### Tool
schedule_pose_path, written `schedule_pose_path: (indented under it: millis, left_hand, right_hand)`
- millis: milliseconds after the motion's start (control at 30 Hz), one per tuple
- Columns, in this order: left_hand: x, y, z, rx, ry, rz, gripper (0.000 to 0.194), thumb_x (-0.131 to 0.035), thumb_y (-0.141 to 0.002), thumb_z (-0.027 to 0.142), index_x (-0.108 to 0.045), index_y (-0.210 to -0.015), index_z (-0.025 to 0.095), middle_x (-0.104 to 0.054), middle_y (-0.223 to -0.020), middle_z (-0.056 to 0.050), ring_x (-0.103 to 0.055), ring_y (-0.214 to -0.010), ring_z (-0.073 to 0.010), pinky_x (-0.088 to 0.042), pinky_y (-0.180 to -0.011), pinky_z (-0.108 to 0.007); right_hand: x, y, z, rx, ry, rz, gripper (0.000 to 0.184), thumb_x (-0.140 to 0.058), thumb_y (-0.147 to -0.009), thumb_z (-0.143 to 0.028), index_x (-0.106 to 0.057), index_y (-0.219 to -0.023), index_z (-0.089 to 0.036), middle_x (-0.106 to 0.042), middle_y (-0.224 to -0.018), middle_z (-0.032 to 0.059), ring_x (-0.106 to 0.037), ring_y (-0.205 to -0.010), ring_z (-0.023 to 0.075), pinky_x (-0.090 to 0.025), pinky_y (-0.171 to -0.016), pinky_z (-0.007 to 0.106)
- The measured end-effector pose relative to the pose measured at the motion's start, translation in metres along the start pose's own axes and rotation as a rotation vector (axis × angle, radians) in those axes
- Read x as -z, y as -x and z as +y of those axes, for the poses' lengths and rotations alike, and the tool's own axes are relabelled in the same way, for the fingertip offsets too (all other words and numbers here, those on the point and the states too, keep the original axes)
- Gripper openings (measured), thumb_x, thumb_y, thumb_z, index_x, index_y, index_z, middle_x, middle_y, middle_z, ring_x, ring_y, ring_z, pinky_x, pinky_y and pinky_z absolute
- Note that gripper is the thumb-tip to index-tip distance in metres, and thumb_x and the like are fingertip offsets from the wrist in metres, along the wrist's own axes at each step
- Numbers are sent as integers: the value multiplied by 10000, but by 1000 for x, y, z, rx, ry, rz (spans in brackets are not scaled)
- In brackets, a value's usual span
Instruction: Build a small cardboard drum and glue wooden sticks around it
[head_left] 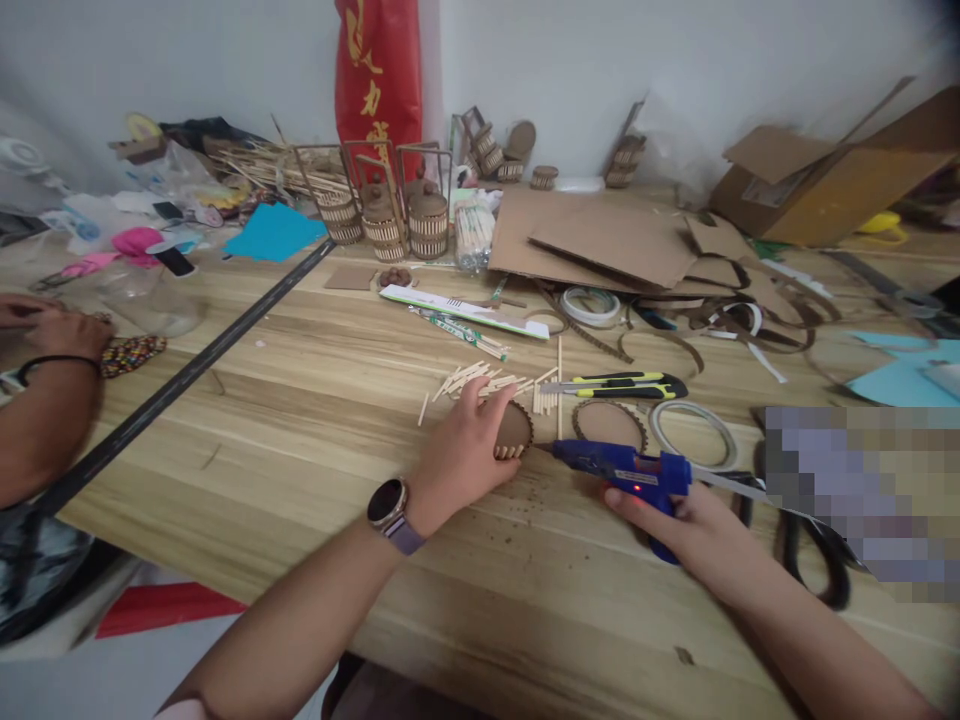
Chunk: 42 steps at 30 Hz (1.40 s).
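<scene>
My right hand (686,525) is wrapped around a blue hot glue gun (626,465) with a small red light lit. The gun's nozzle points left and comes close to the edge of a round cardboard base (515,425) with a ridged rim. My left hand (472,440), with a watch on its wrist, holds that base by its near side, fingers curved over it. Short stick pieces stand along the near rim by the thumb. A pile of short wooden sticks (480,380) lies just behind the left hand. A second ridged round base (609,425) rests beyond the gun.
A yellow-black utility knife (630,385), a tape roll (694,435) and black-handled scissors (814,560) lie around the right hand. Cardboard sheets (600,235) and small stick baskets (427,220) stand farther back. At the left, another person's hands (67,335) work over the table.
</scene>
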<state>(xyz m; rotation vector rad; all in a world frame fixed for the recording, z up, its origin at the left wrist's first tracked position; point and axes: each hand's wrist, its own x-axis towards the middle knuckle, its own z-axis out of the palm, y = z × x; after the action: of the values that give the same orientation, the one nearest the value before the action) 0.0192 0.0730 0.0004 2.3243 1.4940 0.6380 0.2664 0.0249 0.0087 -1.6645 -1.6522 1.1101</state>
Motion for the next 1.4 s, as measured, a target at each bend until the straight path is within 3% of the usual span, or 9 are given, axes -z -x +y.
schedule_pose_path:
  millis: [133,367,867,1400]
  left_hand:
    - [0,0,0,-5,1,3,797,-760,-706,222,-343,-1384,261,-329,-1451,-139,-543,-1201,-328,-510,-960,-489]
    - [-1,0,0,-11,0,14,790,-761,-703,218,-352,-1377,263,-348,-1435,-137,-551,-1187,-329,-509,-961,-488]
    - [1,0,1,-6,-30,-5,780,-758,-710,232,-359,-1380,245,-344,-1447,-144,-553,-1189,-327,-514,-955,-482]
    - [0,0,0,-14,-29,4,772,-755,-717,246,-350,-1374,274,-350,-1445,-135,-556,-1187,-323,-523,-933,-475]
  right_hand:
    - [-4,1,-3,85,196,14,386,-607,-726,-584,-756,-790,-234,-762,-785,38,-700,-746,271,-576,-683,373]
    - [-8,1,-15,215,274,5,298,-547,-782,-483,-733,-745,-253,-760,-733,18,-707,-677,246,-580,-632,342]
    - [-14,2,-12,242,356,29,351,-517,-816,-478,-757,-858,-226,-783,-817,48,-736,-749,255,-586,-656,334]
    - [-15,2,-12,269,356,42,327,-523,-827,-459,-751,-840,-225,-785,-840,61,-738,-764,259,-588,-669,341]
